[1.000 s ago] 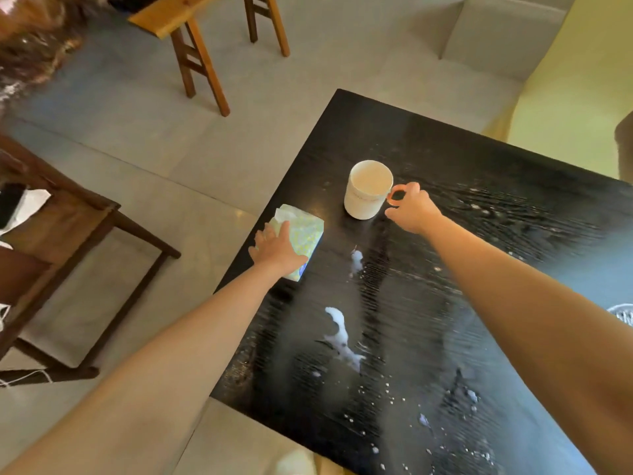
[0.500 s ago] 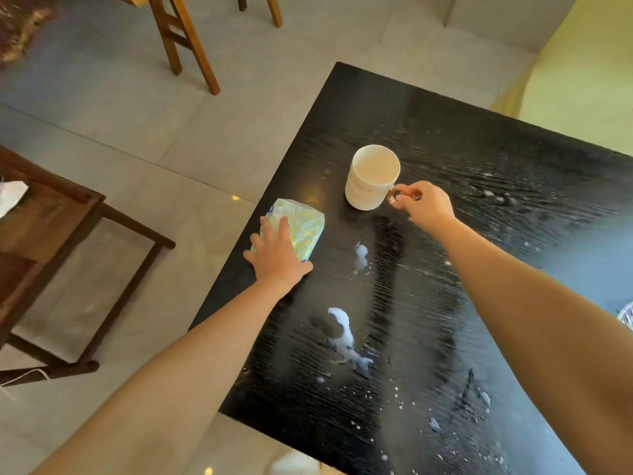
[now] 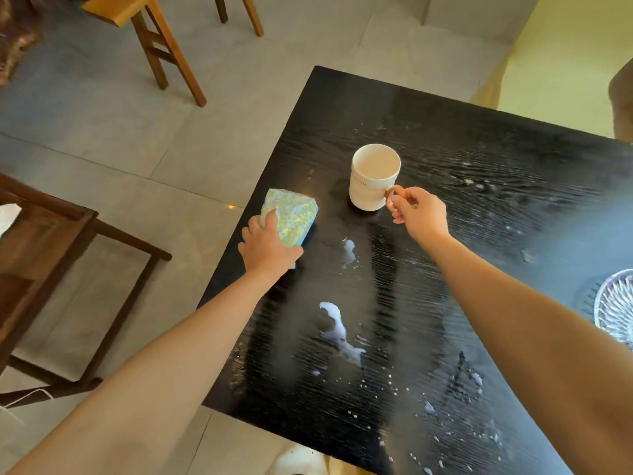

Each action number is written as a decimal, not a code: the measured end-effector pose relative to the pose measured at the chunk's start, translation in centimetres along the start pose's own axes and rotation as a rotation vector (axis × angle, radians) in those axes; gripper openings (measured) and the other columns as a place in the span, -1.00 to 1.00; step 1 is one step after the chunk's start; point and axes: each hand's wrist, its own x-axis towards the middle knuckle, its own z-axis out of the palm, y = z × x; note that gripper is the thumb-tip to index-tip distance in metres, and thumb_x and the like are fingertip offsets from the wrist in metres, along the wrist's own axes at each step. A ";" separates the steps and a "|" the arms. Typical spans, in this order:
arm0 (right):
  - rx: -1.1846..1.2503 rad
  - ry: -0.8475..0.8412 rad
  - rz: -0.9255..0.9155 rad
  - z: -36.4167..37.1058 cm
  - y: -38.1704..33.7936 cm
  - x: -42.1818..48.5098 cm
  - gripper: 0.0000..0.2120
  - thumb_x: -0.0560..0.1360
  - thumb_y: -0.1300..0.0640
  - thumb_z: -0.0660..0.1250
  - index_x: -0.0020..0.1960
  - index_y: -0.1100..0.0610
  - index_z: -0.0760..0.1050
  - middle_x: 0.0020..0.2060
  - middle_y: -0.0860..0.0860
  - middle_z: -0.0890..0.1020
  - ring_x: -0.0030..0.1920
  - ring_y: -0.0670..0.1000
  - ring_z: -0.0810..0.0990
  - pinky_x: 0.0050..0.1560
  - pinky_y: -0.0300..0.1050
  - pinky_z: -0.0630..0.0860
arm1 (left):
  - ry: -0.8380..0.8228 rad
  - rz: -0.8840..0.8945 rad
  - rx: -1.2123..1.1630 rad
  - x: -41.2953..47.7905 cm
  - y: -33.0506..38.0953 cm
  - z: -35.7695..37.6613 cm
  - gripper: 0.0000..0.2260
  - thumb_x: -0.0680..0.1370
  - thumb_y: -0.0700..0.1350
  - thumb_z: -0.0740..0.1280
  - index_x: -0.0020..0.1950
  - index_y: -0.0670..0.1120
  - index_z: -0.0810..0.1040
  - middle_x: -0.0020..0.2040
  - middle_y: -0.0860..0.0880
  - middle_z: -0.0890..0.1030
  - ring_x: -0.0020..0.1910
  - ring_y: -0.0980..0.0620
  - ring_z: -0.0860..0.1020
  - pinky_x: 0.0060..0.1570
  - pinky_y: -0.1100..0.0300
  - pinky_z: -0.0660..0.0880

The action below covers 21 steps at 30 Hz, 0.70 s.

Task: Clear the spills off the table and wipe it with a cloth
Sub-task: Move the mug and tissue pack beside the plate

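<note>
A black table (image 3: 445, 132) carries white spills: a large puddle (image 3: 337, 332), a small one (image 3: 349, 250) and several droplets toward the near right. My left hand (image 3: 267, 246) grips a folded yellow-and-blue patterned cloth (image 3: 294, 216) near the table's left edge, fingers wrapped around its near end. A cream mug (image 3: 373, 178) stands upright behind the spills. My right hand (image 3: 418, 212) pinches the mug's handle on its right side.
A glass dish (image 3: 616, 310) sits at the table's right edge. A dark wooden chair (image 3: 51, 255) stands on the tiled floor to the left. A light wooden stool (image 3: 164, 46) stands farther back. A yellow wall lies beyond the table's far right.
My left hand went from lying flat on the cloth to closing around it. My right hand shifted its fingers onto the mug's handle. The mug stays in place.
</note>
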 end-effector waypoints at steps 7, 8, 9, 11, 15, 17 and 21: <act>0.074 0.154 -0.020 -6.0 1.0 -2.1 -0.85 0.54 0.04 0.27 -0.14 0.09 0.51 -0.33 -0.05 0.59 -0.33 -0.15 0.56 -0.44 -0.53 0.43 | 0.001 0.088 -0.002 -1.0 4.5 -1.2 -0.23 0.32 0.04 0.47 0.42 -0.04 0.18 0.35 -0.13 0.29 0.25 -0.17 0.32 0.14 -0.09 0.36; 0.078 0.164 -0.019 -6.6 1.1 -2.4 -0.85 0.54 0.03 0.27 -0.14 0.07 0.51 -0.33 -0.06 0.59 -0.33 -0.15 0.57 -0.45 -0.53 0.42 | -0.003 0.093 -0.002 -1.2 5.0 -1.2 -0.24 0.32 0.04 0.47 0.42 -0.04 0.18 0.36 -0.13 0.29 0.26 -0.16 0.32 0.14 -0.10 0.35; 0.087 0.180 -0.017 -7.6 1.2 -2.9 -0.86 0.54 0.03 0.27 -0.15 0.04 0.51 -0.33 -0.08 0.60 -0.33 -0.15 0.57 -0.45 -0.53 0.42 | -0.006 0.108 0.000 -1.5 5.8 -1.2 -0.24 0.32 0.04 0.46 0.42 -0.04 0.18 0.36 -0.12 0.28 0.26 -0.16 0.31 0.14 -0.10 0.35; 0.109 0.221 -0.016 -9.9 1.7 -4.1 -0.86 0.54 0.02 0.28 -0.20 -0.05 0.49 -0.33 -0.09 0.60 -0.33 -0.16 0.58 -0.44 -0.53 0.42 | -0.018 0.151 0.010 -2.3 7.8 -0.9 -0.24 0.32 0.04 0.46 0.42 -0.04 0.19 0.36 -0.12 0.28 0.27 -0.16 0.31 0.16 -0.10 0.34; 0.115 0.293 -0.009 -14.7 3.3 -6.9 -0.83 0.54 -0.03 0.29 -0.24 -0.12 0.47 -0.33 -0.10 0.61 -0.33 -0.18 0.58 -0.43 -0.52 0.44 | -0.060 0.226 0.032 -4.5 12.7 0.4 -0.26 0.33 0.05 0.46 0.41 -0.04 0.20 0.36 -0.12 0.29 0.27 -0.16 0.31 0.15 -0.10 0.36; 0.111 0.321 -0.010 -17.1 4.5 -8.5 -0.85 0.53 -0.01 0.30 -0.22 -0.08 0.48 -0.34 -0.11 0.61 -0.36 -0.20 0.58 -0.43 -0.51 0.44 | -0.091 0.271 0.037 -5.9 15.2 1.4 -0.27 0.33 0.05 0.46 0.40 -0.04 0.20 0.35 -0.12 0.30 0.26 -0.16 0.32 0.15 -0.09 0.37; 0.094 0.396 -0.007 -21.6 7.3 -11.6 -0.85 0.52 0.03 0.32 -0.18 0.07 0.52 -0.37 -0.08 0.61 -0.44 -0.27 0.56 -0.44 -0.48 0.46 | -0.163 0.396 0.037 -9.7 20.7 3.8 -0.31 0.35 0.04 0.44 0.39 -0.05 0.22 0.34 -0.11 0.31 0.26 -0.14 0.31 0.12 -0.03 0.35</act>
